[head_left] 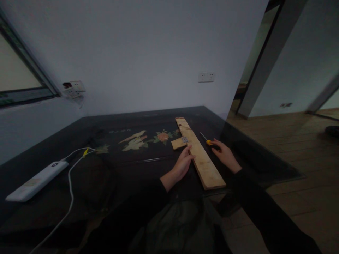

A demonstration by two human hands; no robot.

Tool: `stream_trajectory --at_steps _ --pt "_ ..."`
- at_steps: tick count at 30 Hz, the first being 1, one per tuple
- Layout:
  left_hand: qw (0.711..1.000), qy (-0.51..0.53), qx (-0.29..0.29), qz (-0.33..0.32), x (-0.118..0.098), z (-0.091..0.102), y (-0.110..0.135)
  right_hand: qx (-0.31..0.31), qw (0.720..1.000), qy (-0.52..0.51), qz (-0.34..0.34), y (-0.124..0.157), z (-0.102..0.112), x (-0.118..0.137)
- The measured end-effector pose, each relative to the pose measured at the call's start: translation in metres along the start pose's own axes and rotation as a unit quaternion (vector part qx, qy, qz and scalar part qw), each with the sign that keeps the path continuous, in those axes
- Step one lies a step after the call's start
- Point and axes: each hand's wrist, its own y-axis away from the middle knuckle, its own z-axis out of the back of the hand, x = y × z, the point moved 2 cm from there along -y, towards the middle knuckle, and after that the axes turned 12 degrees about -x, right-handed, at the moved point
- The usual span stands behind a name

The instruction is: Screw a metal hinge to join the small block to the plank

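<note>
A long pale wooden board [201, 158] lies on the dark table [111, 165], running from the near edge towards the wall. A small wooden block [178, 143] is joined to its left side by a metal hinge [184, 140]. My left hand [183, 165] rests against the board's left edge just below the hinge, fingers stretched out flat. To the right of the board, my right hand [225, 154] is closed round the dark handle of a screwdriver [207, 140] with a yellow collar. Its thin shaft points away from me, beside the board.
A white power bank [37, 180] with a white cable [71, 183] lies at the table's left. The tabletop bears a bird-and-flower inlay [143, 138]. Wall sockets [206, 77] sit behind. A wooden floor [291, 148] and a doorway lie to the right of the table's edge.
</note>
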Motion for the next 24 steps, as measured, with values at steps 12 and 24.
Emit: stream_trajectory --at_steps 12,24 --pt "0.996 -0.085 -0.023 -0.016 -0.019 0.018 -0.001 0.026 0.979 -0.193 -0.061 0.053 0.062 0.127" --pt "0.975 0.021 -0.134 -0.178 -0.091 0.091 -0.014 0.120 0.943 -0.309 0.011 0.063 -0.148 0.224"
